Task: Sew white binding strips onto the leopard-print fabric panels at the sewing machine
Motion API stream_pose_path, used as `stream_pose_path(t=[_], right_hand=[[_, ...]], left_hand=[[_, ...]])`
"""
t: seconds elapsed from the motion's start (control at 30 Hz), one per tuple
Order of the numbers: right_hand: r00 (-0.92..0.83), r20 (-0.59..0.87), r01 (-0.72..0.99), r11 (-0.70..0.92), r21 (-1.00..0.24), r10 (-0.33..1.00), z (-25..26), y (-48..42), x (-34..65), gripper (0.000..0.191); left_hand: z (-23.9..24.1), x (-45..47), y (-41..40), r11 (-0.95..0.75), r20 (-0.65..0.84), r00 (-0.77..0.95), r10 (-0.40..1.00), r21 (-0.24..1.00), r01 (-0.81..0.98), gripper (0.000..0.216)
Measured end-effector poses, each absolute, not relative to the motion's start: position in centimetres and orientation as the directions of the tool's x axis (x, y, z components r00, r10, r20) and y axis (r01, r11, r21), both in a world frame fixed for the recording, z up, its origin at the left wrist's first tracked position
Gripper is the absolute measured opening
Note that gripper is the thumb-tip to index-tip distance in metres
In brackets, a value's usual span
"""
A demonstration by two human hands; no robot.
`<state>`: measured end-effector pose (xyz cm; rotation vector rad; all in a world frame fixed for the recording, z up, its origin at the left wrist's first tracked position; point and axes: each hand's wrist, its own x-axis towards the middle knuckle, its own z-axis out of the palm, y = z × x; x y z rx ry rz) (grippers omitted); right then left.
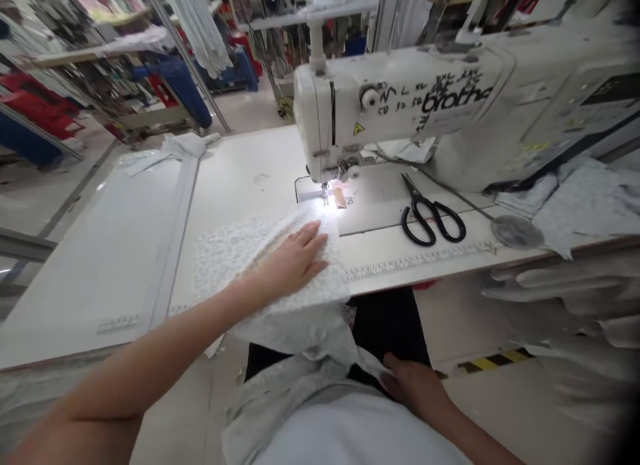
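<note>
My left hand [300,257] lies flat, fingers stretched out, on a pale patterned fabric [225,251] spread over the sewing table. Its fingertips point toward the lit presser foot [325,194] of a white sewing machine [400,105]. The fabric reaches close to the foot, and part of it hangs over the table's front edge onto my lap. Down by my lap, my right hand [407,379] is closed on a hanging edge of the fabric; the hand is slightly blurred. Black-handled scissors [434,218] rest on the table right of the needle area.
A printed ruler strip [420,261] runs along the table's front edge. More fabric pieces [595,191] lie at the right, beside a round grey disc [517,231]. A fabric strip [183,205] crosses the left side. Stacked cloth [560,325] stands below right. Other workstations fill the background.
</note>
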<state>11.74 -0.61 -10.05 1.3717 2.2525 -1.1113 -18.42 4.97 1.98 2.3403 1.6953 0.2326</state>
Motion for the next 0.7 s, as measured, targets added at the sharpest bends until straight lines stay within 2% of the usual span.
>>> stream_pose_path(t=[0.03,0.13,0.2,0.27,0.3,0.37,0.4,0.47,0.57,0.63,0.7], right_hand=[[-0.528,-0.607,0.831,0.215,-0.513,0.594,-9.6,-0.4,12.1,0.009],[-0.631,-0.513,0.657,0.049,-0.753,0.582,-6.5,1.1,12.1,0.022],[-0.698,-0.394,0.434,-0.085,-0.897,0.598,-3.2,2.3,11.3,0.027],[-0.765,-0.254,0.251,-0.089,-0.964,0.592,0.1,2.9,10.1,0.024],[-0.795,-0.181,0.189,-0.048,-0.981,0.58,1.5,2.8,9.4,0.022],[-0.838,-0.06,0.117,0.072,-0.991,0.543,3.0,2.1,8.2,0.018],[-0.847,-0.028,0.113,0.128,-0.985,0.531,3.0,1.6,7.7,0.018],[-0.838,-0.032,0.166,0.198,-0.966,0.545,1.7,0.7,6.9,0.02],[-0.79,-0.129,0.305,0.201,-0.931,0.6,-2.0,-0.2,6.2,0.024],[-0.774,-0.183,0.357,0.177,-0.917,0.607,-4.2,-0.3,5.9,0.026],[-0.768,-0.199,0.351,0.14,-0.926,0.608,-5.3,-0.1,5.4,0.025]], left_hand=[[2.1,-17.9,3.8,-0.315,0.005,0.335,0.942,0.352,0.881,0.048],[2.3,-15.8,-0.3,-0.313,-0.046,0.452,0.891,0.658,0.685,0.038],[2.0,-14.0,-2.6,-0.175,-0.125,0.539,0.833,0.865,0.471,0.044],[1.5,-12.2,-4.0,0.041,-0.152,0.61,0.778,0.981,0.192,0.061],[1.4,-11.5,-4.2,0.158,-0.145,0.628,0.765,0.987,0.035,0.07],[1.5,-10.5,-3.9,0.35,-0.154,0.557,0.816,0.899,-0.263,0.073],[1.8,-10.4,-3.4,0.386,-0.189,0.458,0.869,0.838,-0.386,0.066],[2.7,-11.1,-2.1,0.342,-0.273,0.208,0.939,0.77,-0.539,0.044],[4.2,-13.2,-0.5,0.227,-0.321,-0.074,0.944,0.796,-0.562,0.017],[4.7,-14.5,0.0,0.193,-0.302,-0.13,0.945,0.83,-0.524,0.015],[4.9,-15.2,0.3,0.18,-0.265,-0.116,0.957,0.86,-0.477,0.02]])
